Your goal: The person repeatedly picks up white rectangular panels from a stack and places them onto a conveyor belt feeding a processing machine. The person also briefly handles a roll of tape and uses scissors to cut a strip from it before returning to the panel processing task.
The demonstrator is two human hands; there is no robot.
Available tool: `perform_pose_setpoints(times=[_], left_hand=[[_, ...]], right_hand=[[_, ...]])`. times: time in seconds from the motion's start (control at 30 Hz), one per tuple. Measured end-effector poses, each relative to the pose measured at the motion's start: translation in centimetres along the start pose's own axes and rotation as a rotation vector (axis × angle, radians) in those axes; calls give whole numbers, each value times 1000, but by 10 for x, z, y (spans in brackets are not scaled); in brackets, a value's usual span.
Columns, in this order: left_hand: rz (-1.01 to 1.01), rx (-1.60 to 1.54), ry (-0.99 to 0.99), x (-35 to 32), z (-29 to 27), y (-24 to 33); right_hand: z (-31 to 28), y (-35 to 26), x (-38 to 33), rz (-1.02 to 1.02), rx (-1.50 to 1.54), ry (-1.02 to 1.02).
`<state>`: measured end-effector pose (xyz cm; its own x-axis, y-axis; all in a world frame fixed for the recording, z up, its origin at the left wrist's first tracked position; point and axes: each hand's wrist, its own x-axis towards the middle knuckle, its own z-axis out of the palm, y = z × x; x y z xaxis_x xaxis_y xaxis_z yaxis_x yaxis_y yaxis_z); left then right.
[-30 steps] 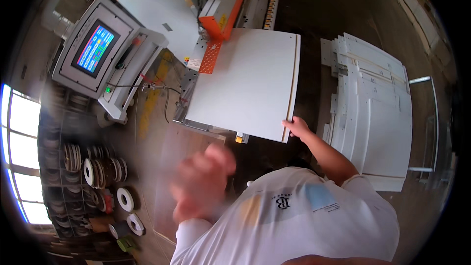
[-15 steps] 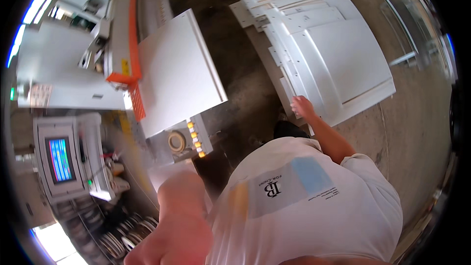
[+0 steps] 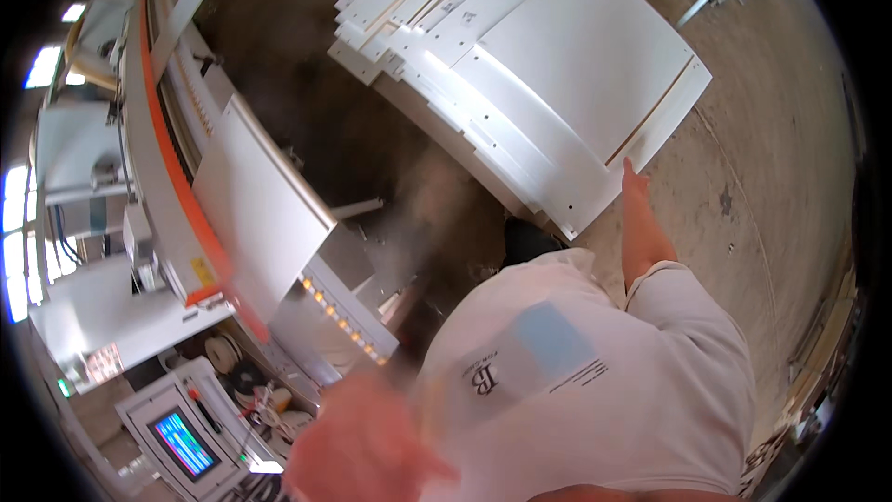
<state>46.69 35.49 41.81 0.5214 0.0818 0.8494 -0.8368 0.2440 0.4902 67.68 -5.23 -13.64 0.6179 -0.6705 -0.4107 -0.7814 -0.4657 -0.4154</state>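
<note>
Along the near edge of the stack of white panels [image 3: 520, 84], ahead of the person, the right hand [image 3: 636, 180] is raised on an extended forearm, its fingertips pointing away from the body, close to the corner of the uppermost panel. Whether that grip is spread or pinching a board edge I cannot tell. The left hand [image 3: 367, 446] sits low, in front of the shirt [image 3: 595, 409], too blurred for its grip to be read. To the left, another white panel [image 3: 255, 200] lies along the machine's orange strip [image 3: 177, 167], apart from both hands.
</note>
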Motion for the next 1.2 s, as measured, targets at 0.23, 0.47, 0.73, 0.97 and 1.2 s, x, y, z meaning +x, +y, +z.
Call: perform_pose_setpoints(times=[0.23,0.47,0.73,0.97,1.2], left_hand=[[-1353,527,345,-190,-58,-102],[-1967,772,26,-312,-48,-107],[-1834,824,-135,-357,-63,-129],[-1849,672,-59,-342,-98,-202],[-1721,-29,491,-303,-84,-330]], right_hand=[[29,-22,11,209,117,2],[11,-28,6,130,-56,39],[18,31,69,119,346,-177],[0,96,23,90,644,-444],[-116,145,-72,306,606,-629]])
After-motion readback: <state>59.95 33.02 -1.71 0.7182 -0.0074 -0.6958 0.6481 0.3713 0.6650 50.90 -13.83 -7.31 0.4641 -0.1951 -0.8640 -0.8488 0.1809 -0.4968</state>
